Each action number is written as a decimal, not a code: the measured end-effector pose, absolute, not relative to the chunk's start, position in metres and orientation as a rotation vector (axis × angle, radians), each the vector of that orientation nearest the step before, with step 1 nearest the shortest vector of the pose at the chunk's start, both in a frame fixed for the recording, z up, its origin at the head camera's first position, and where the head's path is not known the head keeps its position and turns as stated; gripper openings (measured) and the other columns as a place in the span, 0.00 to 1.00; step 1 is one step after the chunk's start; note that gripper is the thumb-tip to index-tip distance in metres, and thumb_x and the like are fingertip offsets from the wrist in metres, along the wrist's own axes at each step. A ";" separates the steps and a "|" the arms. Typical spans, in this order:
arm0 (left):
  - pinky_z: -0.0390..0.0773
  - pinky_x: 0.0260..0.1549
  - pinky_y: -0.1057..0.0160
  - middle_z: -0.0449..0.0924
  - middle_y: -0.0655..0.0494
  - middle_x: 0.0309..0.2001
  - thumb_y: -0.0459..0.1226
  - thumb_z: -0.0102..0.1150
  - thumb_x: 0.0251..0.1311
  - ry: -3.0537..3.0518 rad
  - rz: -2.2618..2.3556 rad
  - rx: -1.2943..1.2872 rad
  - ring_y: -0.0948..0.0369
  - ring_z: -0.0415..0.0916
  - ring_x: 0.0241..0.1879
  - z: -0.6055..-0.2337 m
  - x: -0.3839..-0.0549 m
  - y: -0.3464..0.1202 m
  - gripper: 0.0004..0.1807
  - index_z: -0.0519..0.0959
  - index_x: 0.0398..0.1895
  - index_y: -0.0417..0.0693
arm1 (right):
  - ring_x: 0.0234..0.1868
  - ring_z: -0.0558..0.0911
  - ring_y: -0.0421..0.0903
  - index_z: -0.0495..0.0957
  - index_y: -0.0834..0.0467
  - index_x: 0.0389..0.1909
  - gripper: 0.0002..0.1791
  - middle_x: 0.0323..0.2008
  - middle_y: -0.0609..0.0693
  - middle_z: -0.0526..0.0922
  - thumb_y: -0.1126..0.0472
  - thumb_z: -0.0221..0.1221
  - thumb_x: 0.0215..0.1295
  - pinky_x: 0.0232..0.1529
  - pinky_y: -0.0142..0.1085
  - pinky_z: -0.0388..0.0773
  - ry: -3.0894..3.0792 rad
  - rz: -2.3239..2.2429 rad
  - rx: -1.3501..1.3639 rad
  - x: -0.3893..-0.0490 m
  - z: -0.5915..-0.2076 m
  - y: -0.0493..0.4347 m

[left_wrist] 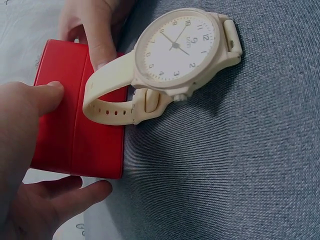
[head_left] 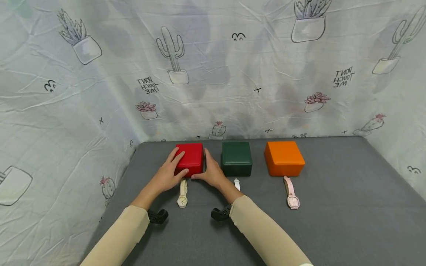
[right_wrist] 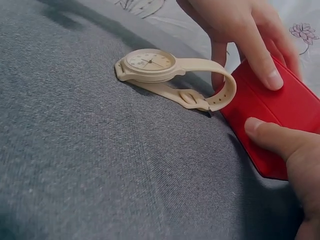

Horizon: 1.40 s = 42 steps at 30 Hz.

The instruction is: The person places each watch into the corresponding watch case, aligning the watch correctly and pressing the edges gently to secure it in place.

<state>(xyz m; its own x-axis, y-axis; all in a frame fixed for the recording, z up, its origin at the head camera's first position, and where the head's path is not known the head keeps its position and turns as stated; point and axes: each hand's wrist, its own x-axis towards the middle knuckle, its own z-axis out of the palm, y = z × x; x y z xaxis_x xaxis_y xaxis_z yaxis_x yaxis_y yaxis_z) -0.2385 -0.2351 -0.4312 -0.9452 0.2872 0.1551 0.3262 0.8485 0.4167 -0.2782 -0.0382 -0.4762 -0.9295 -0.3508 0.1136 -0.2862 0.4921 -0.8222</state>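
A closed red box (head_left: 190, 159) sits toward the back of the table between both hands. My left hand (head_left: 166, 175) grips it from the left, thumb on the front face (left_wrist: 52, 95) and fingers along the side and top edge. From the right, my right hand (head_left: 213, 173) holds it too, its thumb pressed to the front face (right_wrist: 257, 127) and its fingers along the right side. Just in front of the box lies a cream wristwatch (head_left: 182, 198), dial up, its buckled strap looped toward the box in both wrist views.
A green box (head_left: 237, 159) and an orange box (head_left: 284, 159) stand in line to the right. A pink watch (head_left: 293, 201) lies before the orange box. A white watch strap (head_left: 237, 184) shows before the green one, the rest hidden by my right forearm. Patterned cloth (head_left: 206, 103) hangs behind.
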 end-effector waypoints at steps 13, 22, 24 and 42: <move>0.71 0.60 0.40 0.42 0.45 0.77 0.41 0.61 0.62 -2.947 -0.746 -0.489 0.41 0.58 0.69 -0.433 -0.238 -0.235 0.41 0.55 0.75 0.46 | 0.72 0.61 0.49 0.33 0.54 0.77 0.70 0.74 0.51 0.57 0.46 0.75 0.43 0.76 0.52 0.44 2.665 -1.387 -0.595 -0.284 -0.481 -0.043; 0.72 0.59 0.40 0.44 0.44 0.77 0.39 0.62 0.61 -2.891 -0.839 -0.489 0.40 0.57 0.69 -0.435 -0.238 -0.234 0.39 0.56 0.74 0.46 | 0.73 0.58 0.50 0.33 0.54 0.77 0.70 0.75 0.51 0.54 0.45 0.74 0.44 0.77 0.49 0.44 2.701 -1.337 -0.550 -0.284 -0.481 -0.045; 0.71 0.59 0.40 0.44 0.44 0.77 0.39 0.62 0.61 -2.873 -0.847 -0.482 0.40 0.58 0.69 -0.436 -0.238 -0.234 0.39 0.57 0.74 0.46 | 0.73 0.59 0.50 0.34 0.54 0.77 0.69 0.75 0.51 0.55 0.45 0.73 0.44 0.77 0.48 0.44 2.719 -1.321 -0.546 -0.285 -0.481 -0.045; 0.77 0.52 0.43 0.71 0.35 0.62 0.48 0.59 0.63 -2.869 -1.042 -0.207 0.42 0.75 0.56 -0.440 -0.239 -0.237 0.47 0.44 0.75 0.37 | 0.75 0.56 0.48 0.37 0.57 0.77 0.69 0.76 0.50 0.54 0.42 0.73 0.43 0.77 0.46 0.44 2.779 -1.257 -0.531 -0.289 -0.485 -0.051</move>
<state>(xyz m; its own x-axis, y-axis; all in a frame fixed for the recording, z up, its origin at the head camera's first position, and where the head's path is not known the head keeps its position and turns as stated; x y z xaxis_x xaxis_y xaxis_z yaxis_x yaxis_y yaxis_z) -0.2395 -0.2369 -0.4403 -0.9874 0.0986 0.1235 0.1549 0.7591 0.6323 -0.2888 -0.0506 -0.4850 -0.9403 -0.3260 0.0983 -0.2891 0.6119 -0.7362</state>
